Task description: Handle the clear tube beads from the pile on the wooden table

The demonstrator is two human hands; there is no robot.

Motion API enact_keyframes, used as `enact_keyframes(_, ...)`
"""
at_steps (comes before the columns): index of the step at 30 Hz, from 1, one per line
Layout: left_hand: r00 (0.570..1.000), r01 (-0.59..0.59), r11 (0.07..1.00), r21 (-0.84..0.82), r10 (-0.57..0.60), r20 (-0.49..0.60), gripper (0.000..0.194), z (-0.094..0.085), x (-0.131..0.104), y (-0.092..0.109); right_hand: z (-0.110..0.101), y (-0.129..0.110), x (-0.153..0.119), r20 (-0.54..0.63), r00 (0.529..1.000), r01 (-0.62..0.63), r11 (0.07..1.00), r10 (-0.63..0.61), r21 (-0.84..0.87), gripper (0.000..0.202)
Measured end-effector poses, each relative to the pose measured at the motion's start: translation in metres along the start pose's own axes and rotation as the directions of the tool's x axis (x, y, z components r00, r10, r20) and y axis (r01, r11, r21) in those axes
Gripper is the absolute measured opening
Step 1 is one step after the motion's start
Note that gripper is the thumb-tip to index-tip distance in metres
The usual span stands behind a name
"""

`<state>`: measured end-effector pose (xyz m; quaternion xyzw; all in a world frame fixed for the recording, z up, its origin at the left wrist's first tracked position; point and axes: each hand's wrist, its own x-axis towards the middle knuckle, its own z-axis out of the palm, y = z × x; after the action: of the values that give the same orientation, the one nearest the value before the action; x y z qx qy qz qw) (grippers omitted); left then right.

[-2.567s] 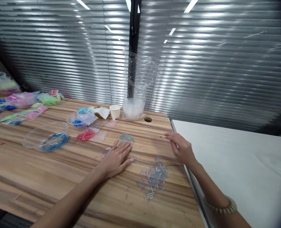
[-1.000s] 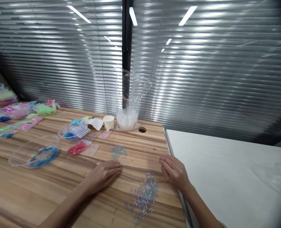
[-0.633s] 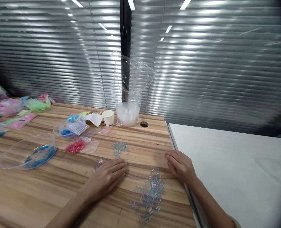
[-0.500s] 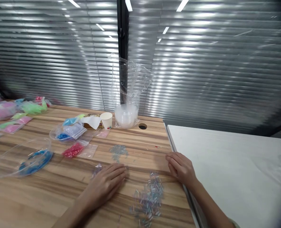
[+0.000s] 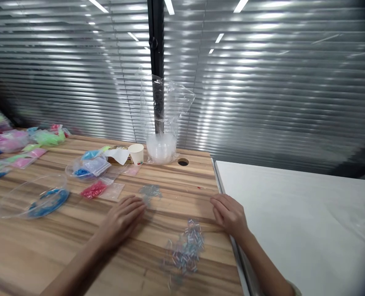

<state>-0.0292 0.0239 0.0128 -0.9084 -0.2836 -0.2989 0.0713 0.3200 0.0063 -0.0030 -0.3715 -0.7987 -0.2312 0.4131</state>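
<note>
My left hand (image 5: 125, 218) is low over the wooden table, palm down, with its fingers stretched out and holding nothing visible. Its fingertips are right beside a small patch of pale grey-blue beads (image 5: 151, 191). A larger, loose pile of clear, shimmering tube beads (image 5: 187, 248) lies between my two hands, nearer to me. My right hand (image 5: 229, 213) rests at the table's right edge, fingers loosely extended and slightly bent, with no object seen in it. What is under either palm is hidden.
Left of my hands are a bag of red beads (image 5: 93, 189), a clear round dish with blue beads (image 5: 48, 203) and another clear dish (image 5: 73, 170) with packets. Behind stand a paper cup (image 5: 136, 154) and bagged clear bowls (image 5: 161, 148). A white table (image 5: 281, 213) adjoins on the right.
My left hand has moved left and away from me, up to the grey-blue beads, covering the spot where some purplish beads showed. My right hand stays at the table edge. The view has shifted slightly.
</note>
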Motion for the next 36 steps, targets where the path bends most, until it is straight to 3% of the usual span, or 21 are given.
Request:
enact_keyframes(7,0.999,0.017,0.999,0.049,-0.015,-0.041,0.021,-0.004,0.001,-0.017,0.003,-0.007,0.006,-0.022,0.999,0.046,0.999,-0.046,0.001,0.025)
enact_keyframes(12,1.0,-0.002,1.0,0.011,0.002,-0.022,0.02,-0.002,0.0,-0.016,0.001,-0.004,0.003,-0.044,0.998,0.05,0.997,-0.052,-0.055,0.022)
enact_keyframes(18,0.985,-0.043,0.993,-0.114,0.061,0.16,0.031,0.003,0.007,0.022,-0.003,0.003,-0.001,-0.042,0.999,-0.025,0.999,0.024,-0.046,0.024)
enact_keyframes(23,0.925,-0.148,0.956,-0.253,0.225,0.307,0.047,0.003,0.012,0.061,-0.005,0.005,-0.005,-0.024,0.998,-0.068,0.996,0.066,-0.064,0.025)
enact_keyframes(27,0.879,-0.195,0.931,-0.31,0.306,0.366,0.049,0.004,0.01,0.073,-0.005,0.001,-0.009,-0.023,0.995,-0.097,0.995,0.097,-0.006,0.026)
enact_keyframes(30,0.92,-0.125,0.958,-0.26,0.21,0.33,0.039,0.006,0.008,0.068,-0.006,-0.005,-0.008,-0.029,0.992,-0.124,0.991,0.125,0.053,0.026)
enact_keyframes(33,0.975,0.046,0.988,-0.145,-0.013,0.223,0.031,0.007,0.004,0.05,-0.005,-0.009,-0.006,-0.038,0.989,-0.14,0.984,0.145,0.109,0.026)
enact_keyframes(36,0.97,0.213,0.977,-0.029,-0.208,0.123,0.028,0.006,0.0,0.024,-0.003,-0.009,-0.004,-0.027,0.986,-0.162,0.977,0.167,0.137,0.026)
